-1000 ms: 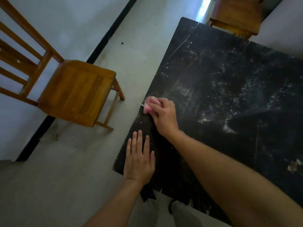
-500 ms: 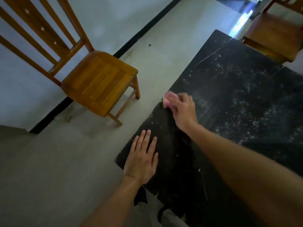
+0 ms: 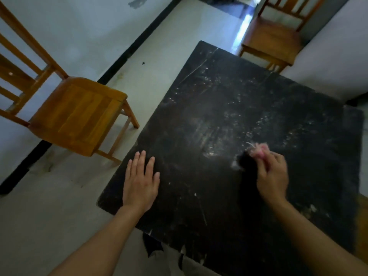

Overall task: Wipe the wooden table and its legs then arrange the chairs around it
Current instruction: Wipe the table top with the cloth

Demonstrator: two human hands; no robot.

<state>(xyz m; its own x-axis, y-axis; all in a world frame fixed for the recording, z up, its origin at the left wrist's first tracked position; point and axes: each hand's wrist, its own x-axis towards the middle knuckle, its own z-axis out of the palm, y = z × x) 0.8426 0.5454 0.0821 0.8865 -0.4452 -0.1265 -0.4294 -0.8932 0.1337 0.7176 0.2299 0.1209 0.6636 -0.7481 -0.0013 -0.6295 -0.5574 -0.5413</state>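
A dark, scratched wooden table (image 3: 229,108) with pale specks fills the middle and right of the view. My left hand (image 3: 140,181) lies flat with straight fingers on the table's near left corner. My right hand (image 3: 271,174) grips a small pink cloth (image 3: 257,151) and presses it against the tabletop, right of centre. A wooden chair (image 3: 79,116) stands on the floor to the left of the table, its seat facing the table. A second wooden chair (image 3: 272,38) stands beyond the far edge, at the upper right.
Pale floor runs along the table's left side, bounded by a black skirting line and a white wall. A white surface (image 3: 328,62) sits close to the table's far right edge. My trousers show below the table's near edge.
My right hand has swept the pink cloth from the table's left edge rightward toward the centre. My left hand stays flat on the near corner. The view has tilted up and widened.
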